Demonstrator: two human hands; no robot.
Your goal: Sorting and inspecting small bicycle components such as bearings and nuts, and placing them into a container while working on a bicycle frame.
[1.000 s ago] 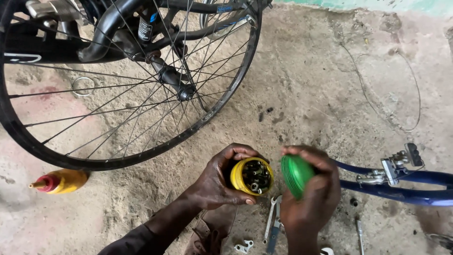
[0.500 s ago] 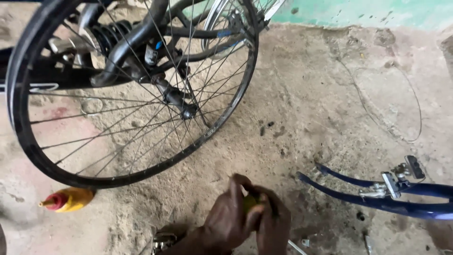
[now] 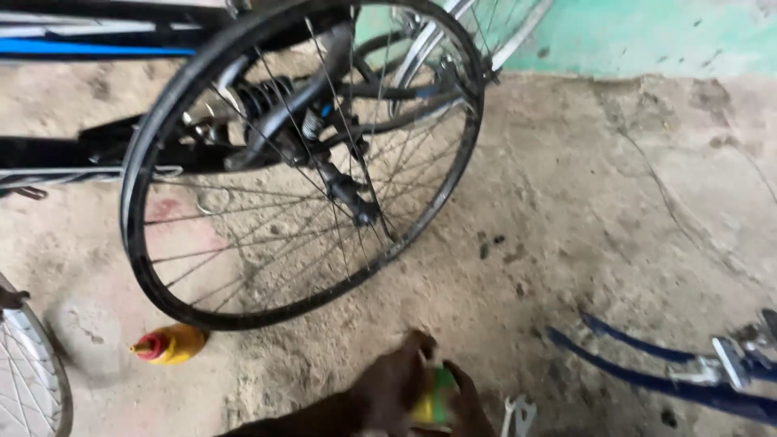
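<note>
At the bottom edge, both hands meet on the small yellow tin (image 3: pixel 426 405), left hand (image 3: pixel 388 392) and right hand (image 3: pixel 468 405) each grasping it. Its green lid (image 3: pixel 442 387) sits between their fingers (image 3: pixel 423 344), spoked wheel (image 3: pixel 307 162) just beyond.

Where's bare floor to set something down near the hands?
Widest free patch: concrete floor between wheel, blue frame and green wall. A smaller patch lies between oil bottle and left hand. Crowded: around both hands on the yellow tin, with the wrench beside the right hand.
</note>
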